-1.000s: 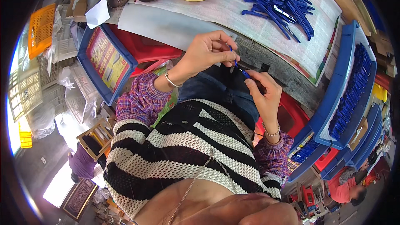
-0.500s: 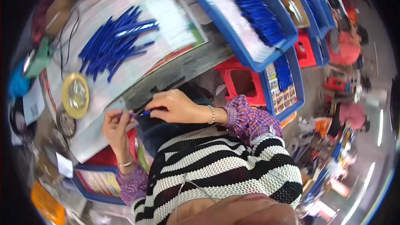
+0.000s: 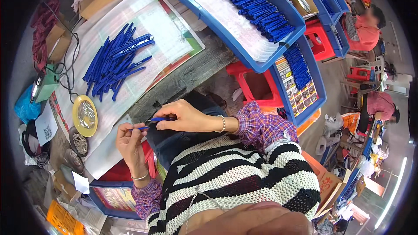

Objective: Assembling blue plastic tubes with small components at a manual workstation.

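My left hand (image 3: 131, 144) pinches a short, slim blue piece (image 3: 140, 129) between thumb and fingers, just beyond my lap. Close beside it, my right hand (image 3: 188, 116) grips another slim blue piece (image 3: 160, 119), its tip pointing toward the left one. Whether the two pieces touch I cannot tell. On the paper-covered table (image 3: 135, 82) ahead lies a loose pile of long, thin blue pieces (image 3: 114, 63), some overlapping. A yellow oval dish (image 3: 85, 115) of small shiny parts stands left of my hands, near the table's edge.
A large blue tray (image 3: 226, 30) at the upper right holds a row of similar blue pieces. Below it are a red stool (image 3: 248, 82) and another blue tray (image 3: 320, 93). Round dishes (image 3: 79, 141) and a green device (image 3: 45, 85) with cables sit left. People work farther right.
The view has shifted, so the table and trays appear moved. Both hands stay close together, still holding the blue pieces, and the piece in my right hand now shows more plainly.
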A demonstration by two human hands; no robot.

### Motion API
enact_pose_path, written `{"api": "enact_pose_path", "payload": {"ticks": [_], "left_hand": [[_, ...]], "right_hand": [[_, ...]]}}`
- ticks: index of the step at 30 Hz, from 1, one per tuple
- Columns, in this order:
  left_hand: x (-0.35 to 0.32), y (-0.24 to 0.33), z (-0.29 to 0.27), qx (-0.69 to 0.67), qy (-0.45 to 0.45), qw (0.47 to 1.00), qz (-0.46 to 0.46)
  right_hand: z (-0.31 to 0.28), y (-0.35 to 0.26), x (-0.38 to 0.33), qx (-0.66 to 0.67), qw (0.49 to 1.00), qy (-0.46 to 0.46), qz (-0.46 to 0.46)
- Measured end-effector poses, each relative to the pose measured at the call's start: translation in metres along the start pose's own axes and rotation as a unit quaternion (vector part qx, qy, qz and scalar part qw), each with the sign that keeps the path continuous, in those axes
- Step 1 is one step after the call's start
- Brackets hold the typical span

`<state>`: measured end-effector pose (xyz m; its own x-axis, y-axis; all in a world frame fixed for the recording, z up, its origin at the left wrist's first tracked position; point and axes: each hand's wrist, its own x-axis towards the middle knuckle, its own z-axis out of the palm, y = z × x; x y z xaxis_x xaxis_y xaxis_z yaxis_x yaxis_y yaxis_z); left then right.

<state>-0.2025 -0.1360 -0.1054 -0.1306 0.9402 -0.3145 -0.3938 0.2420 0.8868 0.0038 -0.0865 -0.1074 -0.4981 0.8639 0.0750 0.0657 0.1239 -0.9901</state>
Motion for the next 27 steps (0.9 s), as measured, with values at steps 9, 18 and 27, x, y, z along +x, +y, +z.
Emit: {"api": "enact_pose_path", "payload": {"ticks": [9, 18, 27], "left_hand": [[0.004, -0.007, 0.019, -0.054, -0.058, 0.997, -0.013], [-0.004, -0.005, 0.028, 0.087, -0.062, 0.994, 0.001], [-0.008, -0.018, 0.025, 0.222, -0.098, 0.970, 0.020]], "right_hand": [[-0.009, 0.002, -0.004, 0.033, 0.999, 0.009, 0.022], [-0.007, 0.002, -0.011, 0.081, 0.994, -0.009, 0.076], [-0.013, 0.011, -0.013, 0.003, 0.992, -0.018, 0.124]]}}
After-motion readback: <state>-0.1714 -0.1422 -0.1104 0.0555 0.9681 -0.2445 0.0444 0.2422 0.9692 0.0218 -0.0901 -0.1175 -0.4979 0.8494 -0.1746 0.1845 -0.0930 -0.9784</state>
